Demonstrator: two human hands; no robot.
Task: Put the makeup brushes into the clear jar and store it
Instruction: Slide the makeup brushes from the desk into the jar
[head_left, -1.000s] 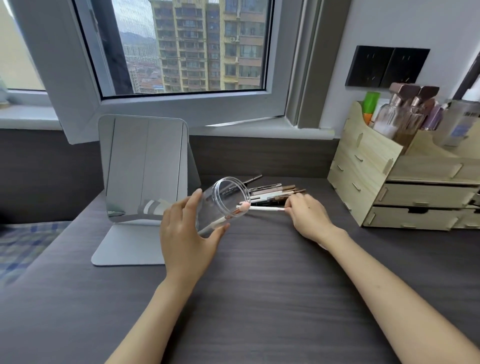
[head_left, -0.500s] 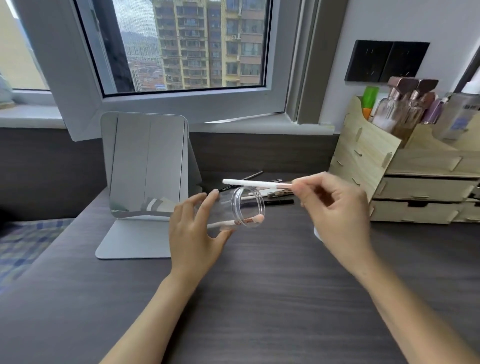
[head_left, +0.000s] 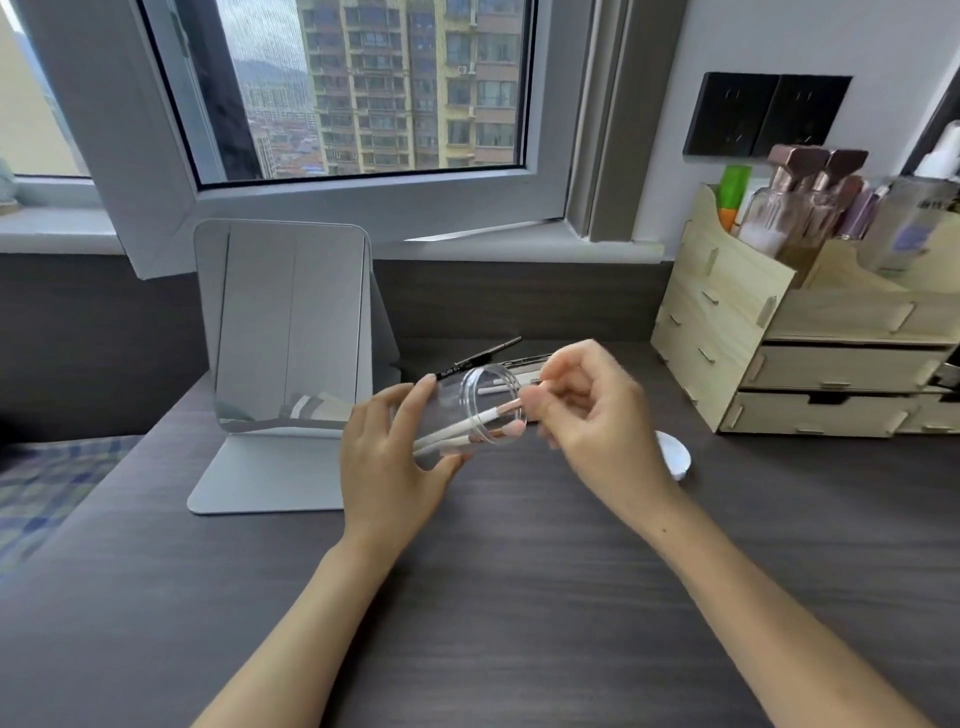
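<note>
My left hand (head_left: 387, 457) grips the clear jar (head_left: 470, 405), held tipped on its side above the desk with its mouth facing right. Two white-handled makeup brushes (head_left: 470, 423) with pink tips lie inside it. My right hand (head_left: 592, 410) is at the jar's mouth, fingertips pinched on the pink head of the upper brush. More brushes and a black pencil (head_left: 480, 358) lie on the desk behind the jar, partly hidden by my hands.
A standing mirror (head_left: 285, 332) is on the left of the dark desk (head_left: 519, 571). A wooden drawer organiser (head_left: 810, 364) with bottles stands at the right. A white lid (head_left: 675, 457) lies behind my right wrist. The window sill runs along the back.
My right hand lifted a white brush from the pile, turned it over the jar and slid its handle into the jar. My left hand kept the jar tilted.
</note>
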